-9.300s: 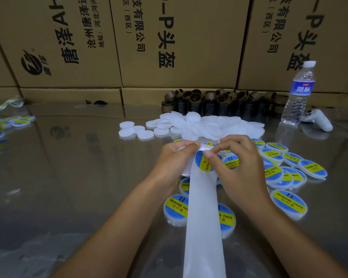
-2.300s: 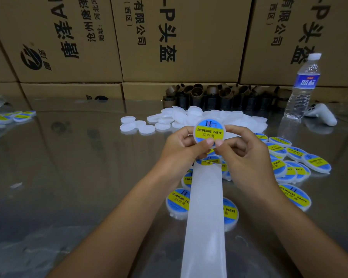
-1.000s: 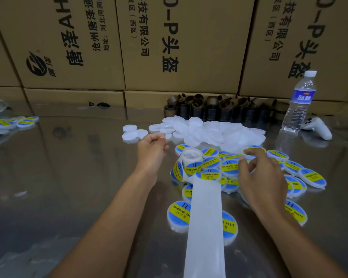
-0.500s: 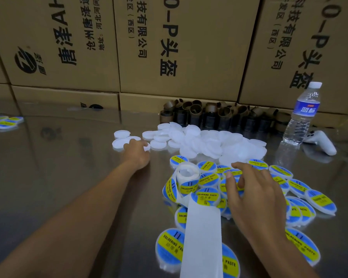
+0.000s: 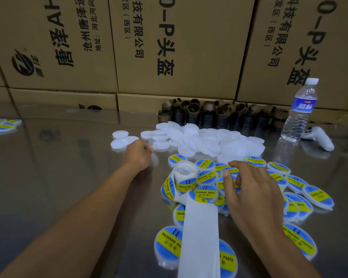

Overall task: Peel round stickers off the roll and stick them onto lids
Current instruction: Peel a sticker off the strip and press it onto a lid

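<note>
Has the sticker roll (image 5: 184, 173) standing on end on a shiny table (image 5: 58, 177), core opening upward. Holds the left hand (image 5: 138, 155) out beyond the roll and to its left, at the left edge of the heap of blank white lids (image 5: 209, 141); fingers curled under and hidden by the back of the hand, so cannot tell if they grasp a lid. Spreads the right hand (image 5: 249, 189) just right of the roll, fingers loose and apart, grasping nothing, low over the labelled lids (image 5: 315, 195) that lie around the roll. Lets the white backing strip (image 5: 201, 227) run from the roll toward the viewer, over two labelled lids. Behind the roll, past the blank lids, a row of brown cardboard cores (image 5: 209, 111) against cardboard boxes (image 5: 169, 47). Far right of the roll, an upright water bottle (image 5: 301, 109) with a white controller (image 5: 319, 138) beside it.
</note>
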Available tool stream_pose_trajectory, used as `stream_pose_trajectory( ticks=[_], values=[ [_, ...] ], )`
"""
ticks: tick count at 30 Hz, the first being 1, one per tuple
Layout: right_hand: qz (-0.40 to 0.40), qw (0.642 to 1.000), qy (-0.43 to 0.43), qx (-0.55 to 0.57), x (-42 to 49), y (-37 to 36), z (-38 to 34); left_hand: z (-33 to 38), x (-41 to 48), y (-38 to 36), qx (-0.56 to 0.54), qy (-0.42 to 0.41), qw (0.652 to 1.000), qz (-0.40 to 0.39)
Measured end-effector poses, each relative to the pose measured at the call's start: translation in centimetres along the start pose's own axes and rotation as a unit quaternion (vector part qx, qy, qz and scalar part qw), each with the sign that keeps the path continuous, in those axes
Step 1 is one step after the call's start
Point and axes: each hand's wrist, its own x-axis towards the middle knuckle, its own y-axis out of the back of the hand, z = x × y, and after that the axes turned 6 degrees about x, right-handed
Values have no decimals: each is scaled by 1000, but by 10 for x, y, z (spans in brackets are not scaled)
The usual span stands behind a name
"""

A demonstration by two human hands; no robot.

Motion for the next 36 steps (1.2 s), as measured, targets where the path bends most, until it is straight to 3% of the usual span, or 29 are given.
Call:
stream_pose_trajectory(
  ticks=[4, 6, 8, 10, 14, 17, 20, 23, 29, 32, 36],
  values=[
    [-7, 1000, -8, 0, -1, 0, -1, 21, -30, 13, -301, 64, 952, 2],
    [-10, 1000, -12, 7, -1, 0, -1, 35, -49, 25, -462, 95, 881, -42],
    [-19, 999, -19, 20, -2, 1, -2, 49, -68, 37, -604, 113, 782, -102],
    [-22, 999, -25, 39, -2, 3, -4, 60, -88, 46, -667, 103, 724, -141],
    [-14, 998, 1, 59, -2, 9, -7, 73, -121, 48, -714, 82, 665, -204],
    [-42, 990, 3, 135, -3, 11, -11, 76, -134, 46, -745, 78, 621, -231],
    [-78, 961, -31, 262, -5, 9, -19, 77, -141, 44, -745, 42, 618, -249],
    [-84, 912, -106, 388, -4, 8, -28, 78, -146, 43, -722, 4, 638, -268],
    [-65, 846, -197, 491, -2, 7, -27, 74, -148, 42, -681, -19, 663, -311],
    [-59, 840, -215, 494, 1, 8, -23, 74, -149, 41, -658, -22, 678, -328],
    [-100, 850, -196, 479, 2, 10, -22, 75, -147, 42, -666, -7, 668, -331]
  ],
)
